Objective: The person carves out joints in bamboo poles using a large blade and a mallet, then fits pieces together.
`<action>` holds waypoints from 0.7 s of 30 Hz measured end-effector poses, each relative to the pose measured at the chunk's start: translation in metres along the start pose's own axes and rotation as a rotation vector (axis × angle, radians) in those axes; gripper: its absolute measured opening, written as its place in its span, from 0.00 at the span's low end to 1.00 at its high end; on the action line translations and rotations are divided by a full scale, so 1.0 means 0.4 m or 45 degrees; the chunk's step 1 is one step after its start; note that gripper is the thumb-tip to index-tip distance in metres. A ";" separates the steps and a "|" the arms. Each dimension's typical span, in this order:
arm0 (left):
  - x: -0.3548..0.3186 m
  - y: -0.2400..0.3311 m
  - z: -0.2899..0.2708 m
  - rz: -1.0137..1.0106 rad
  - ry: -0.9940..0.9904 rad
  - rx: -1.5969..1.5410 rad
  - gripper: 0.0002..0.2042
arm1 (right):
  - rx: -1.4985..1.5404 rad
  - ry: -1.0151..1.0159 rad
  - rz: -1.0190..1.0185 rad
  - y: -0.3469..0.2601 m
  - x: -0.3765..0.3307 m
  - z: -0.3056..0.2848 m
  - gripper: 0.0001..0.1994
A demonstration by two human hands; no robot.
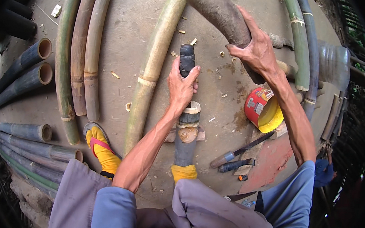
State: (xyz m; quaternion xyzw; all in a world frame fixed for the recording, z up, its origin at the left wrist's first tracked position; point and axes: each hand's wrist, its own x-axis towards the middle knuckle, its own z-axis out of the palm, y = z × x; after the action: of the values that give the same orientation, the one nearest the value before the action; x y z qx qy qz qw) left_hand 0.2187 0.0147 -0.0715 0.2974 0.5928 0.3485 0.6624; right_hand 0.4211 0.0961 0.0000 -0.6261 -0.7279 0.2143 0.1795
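My left hand point(181, 86) is wrapped round an upright tool handle bound in black point(187, 58); its lower end is hidden, so I cannot tell the tool's kind. Just below that hand is the cut pale rim of a short dark bamboo tube point(187, 150), with a notch cut in its side. The tube's lower end meets a yellow-covered foot point(184, 172). My right hand point(256, 44) grips a thick, rough wooden club point(222, 16), raised up and to the right of the handle and apart from it.
Long bamboo poles point(157, 64) lie ahead, with more poles point(69, 58) and cut tubes point(22, 90) to the left. At right stand a red tin with a yellow inside point(252, 102), a long-bladed knife point(237, 152) and a black-handled tool point(233, 165). Chips dot the floor.
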 end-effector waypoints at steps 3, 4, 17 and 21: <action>0.002 -0.002 0.002 -0.031 -0.047 0.023 0.18 | -0.420 -0.401 -0.099 -0.033 0.027 -0.040 0.47; 0.010 -0.009 0.001 -0.020 -0.027 -0.023 0.18 | -0.528 -0.508 -0.124 -0.046 0.041 -0.051 0.47; 0.017 -0.029 -0.004 0.058 0.085 0.311 0.17 | -0.143 -0.214 0.172 -0.004 0.086 -0.046 0.44; 0.006 -0.018 0.014 0.075 0.060 0.349 0.17 | -0.176 -0.289 0.116 0.049 0.027 -0.016 0.47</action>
State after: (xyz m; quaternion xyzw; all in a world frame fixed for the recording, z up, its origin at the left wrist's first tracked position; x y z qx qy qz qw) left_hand 0.2253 0.0128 -0.0780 0.3942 0.6412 0.2902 0.5910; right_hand 0.4392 0.1097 -0.0054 -0.6412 -0.7273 0.2410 0.0425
